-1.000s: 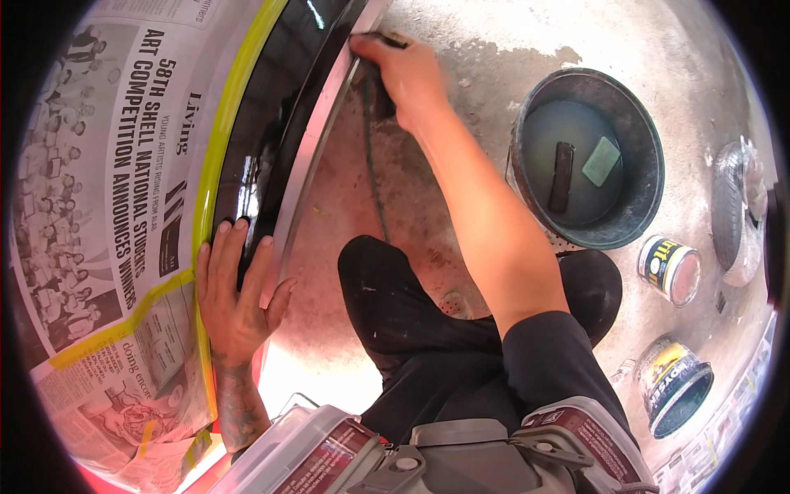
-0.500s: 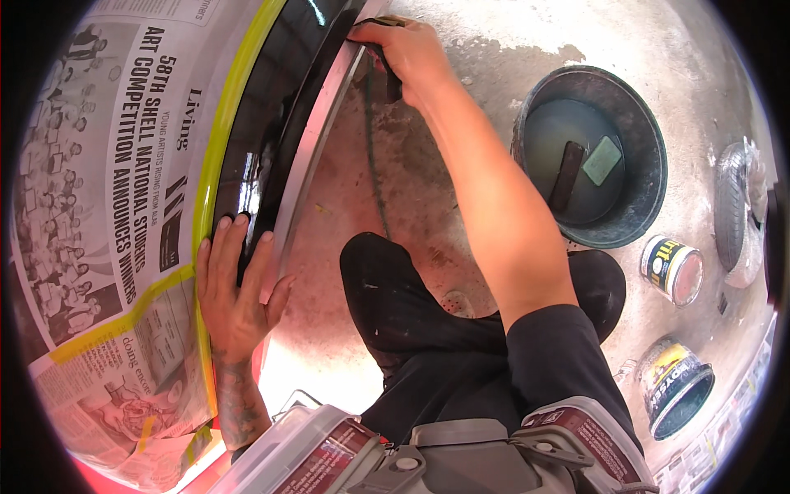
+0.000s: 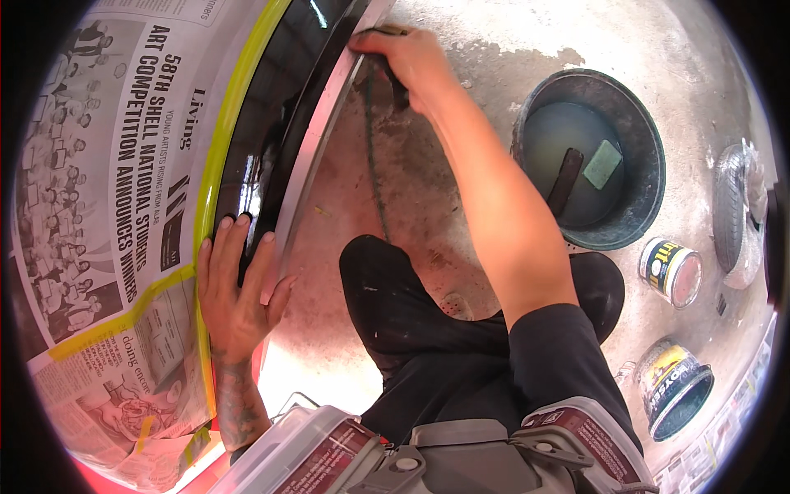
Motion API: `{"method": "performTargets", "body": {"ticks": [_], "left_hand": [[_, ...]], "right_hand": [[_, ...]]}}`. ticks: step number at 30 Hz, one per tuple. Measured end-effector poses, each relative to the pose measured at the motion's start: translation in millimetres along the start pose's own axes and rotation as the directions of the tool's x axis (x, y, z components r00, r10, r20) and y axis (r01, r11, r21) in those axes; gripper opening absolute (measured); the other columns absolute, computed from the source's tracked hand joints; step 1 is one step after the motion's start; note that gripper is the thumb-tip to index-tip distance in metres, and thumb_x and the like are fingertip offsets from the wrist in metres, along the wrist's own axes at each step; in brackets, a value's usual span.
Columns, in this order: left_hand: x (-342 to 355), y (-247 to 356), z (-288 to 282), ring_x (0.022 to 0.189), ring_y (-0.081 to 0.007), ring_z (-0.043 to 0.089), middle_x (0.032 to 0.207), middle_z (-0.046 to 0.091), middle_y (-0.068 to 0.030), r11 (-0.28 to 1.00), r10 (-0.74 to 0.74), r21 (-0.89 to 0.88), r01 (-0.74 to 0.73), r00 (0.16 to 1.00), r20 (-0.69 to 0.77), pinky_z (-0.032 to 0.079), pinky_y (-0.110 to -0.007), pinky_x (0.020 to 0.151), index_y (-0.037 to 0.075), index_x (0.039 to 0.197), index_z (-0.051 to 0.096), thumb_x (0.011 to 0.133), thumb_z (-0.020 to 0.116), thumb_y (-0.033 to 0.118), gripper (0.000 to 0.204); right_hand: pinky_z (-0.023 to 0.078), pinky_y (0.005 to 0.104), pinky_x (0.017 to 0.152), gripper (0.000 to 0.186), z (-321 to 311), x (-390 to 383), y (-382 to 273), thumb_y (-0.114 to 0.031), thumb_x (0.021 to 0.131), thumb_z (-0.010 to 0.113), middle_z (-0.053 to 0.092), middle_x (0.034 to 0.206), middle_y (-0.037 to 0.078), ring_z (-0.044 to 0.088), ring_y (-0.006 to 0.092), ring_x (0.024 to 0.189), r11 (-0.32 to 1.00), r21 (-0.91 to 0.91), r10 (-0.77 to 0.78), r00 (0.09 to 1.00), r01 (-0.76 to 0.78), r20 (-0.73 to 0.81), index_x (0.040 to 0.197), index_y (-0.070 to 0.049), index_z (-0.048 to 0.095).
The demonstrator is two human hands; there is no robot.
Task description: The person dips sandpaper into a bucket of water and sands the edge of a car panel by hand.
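Observation:
A curved vehicle panel runs along the left, with a glossy black strip (image 3: 271,136) and a pale pinkish edge (image 3: 319,132) beside it. My left hand (image 3: 234,300) rests on the lower part of the black strip, fingers spread and holding nothing. At the far end of the pale edge, my right hand (image 3: 418,62) is closed round a thin dark sheet (image 3: 398,90) that looks like sandpaper. The sheet is pressed against the edge, and part of it hangs below the fingers. My palm hides the rest of it.
Newspaper (image 3: 99,206) masks the panel, held by yellow tape (image 3: 216,156). On the concrete floor stand a black bucket (image 3: 648,156) of cloudy water with a green block (image 3: 603,165) and dark bar (image 3: 566,177), a paint can (image 3: 683,278), a tub (image 3: 681,402) and a tyre (image 3: 729,206).
My right hand has shifted very slightly nearer along the pale edge with the dark sheet. The left hand stays where it was.

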State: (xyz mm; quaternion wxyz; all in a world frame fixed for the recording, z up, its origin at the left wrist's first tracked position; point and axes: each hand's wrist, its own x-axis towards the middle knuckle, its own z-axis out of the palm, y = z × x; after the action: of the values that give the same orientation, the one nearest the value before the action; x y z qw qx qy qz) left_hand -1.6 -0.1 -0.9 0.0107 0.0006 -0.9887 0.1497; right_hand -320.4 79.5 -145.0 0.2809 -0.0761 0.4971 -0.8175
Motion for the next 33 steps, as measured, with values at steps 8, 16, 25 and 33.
{"method": "performTargets", "body": {"ticks": [8,16,25,33], "left_hand": [[1,-1,-1,0.136,-0.0389,0.046,0.146,0.049,-0.0178,1.0,0.001,0.006,-0.001,1.0,0.013,0.034,-0.056,0.11,0.011,0.134,0.06,0.086,0.073,0.031,0.054],[1,0,-2,0.135,-0.0391,0.046,0.146,0.049,-0.018,1.0,-0.002,0.011,0.002,1.0,0.02,0.035,-0.056,0.109,0.011,0.134,0.06,0.087,0.072,0.032,0.053],[0,-1,-1,0.136,-0.0389,0.046,0.146,0.049,-0.018,1.0,0.004,0.003,-0.004,1.0,0.008,0.035,-0.056,0.109,0.01,0.134,0.059,0.087,0.072,0.032,0.054],[2,0,-2,0.136,-0.0389,0.046,0.145,0.049,-0.018,1.0,0.011,0.002,-0.011,1.0,0.003,0.034,-0.056,0.11,0.009,0.134,0.06,0.087,0.071,0.032,0.053]], "right_hand": [[0.052,0.0315,0.068,0.025,2,1,1,-0.012,0.075,0.077,0.072,0.085,0.011,0.067,0.0181,0.073,0.998,0.012,0.06,0.998,-0.061,0.031,0.094,0.005,0.073],[0.052,0.0317,0.07,0.024,4,0,1,-0.012,0.074,0.077,0.072,0.084,0.012,0.067,0.0184,0.074,0.996,0.089,0.005,0.999,-0.002,-0.039,0.091,0.005,0.075],[0.054,0.0327,0.066,0.022,1,-7,-4,-0.013,0.077,0.077,0.073,0.085,0.012,0.068,0.0205,0.07,0.998,0.038,-0.059,0.998,0.059,-0.003,0.091,0.004,0.075],[0.054,0.0387,0.086,0.059,-23,-5,3,-0.035,0.073,0.083,0.073,0.096,0.018,0.071,0.0264,0.094,0.993,0.09,0.083,0.997,-0.083,0.003,0.109,0.009,0.068]]}}
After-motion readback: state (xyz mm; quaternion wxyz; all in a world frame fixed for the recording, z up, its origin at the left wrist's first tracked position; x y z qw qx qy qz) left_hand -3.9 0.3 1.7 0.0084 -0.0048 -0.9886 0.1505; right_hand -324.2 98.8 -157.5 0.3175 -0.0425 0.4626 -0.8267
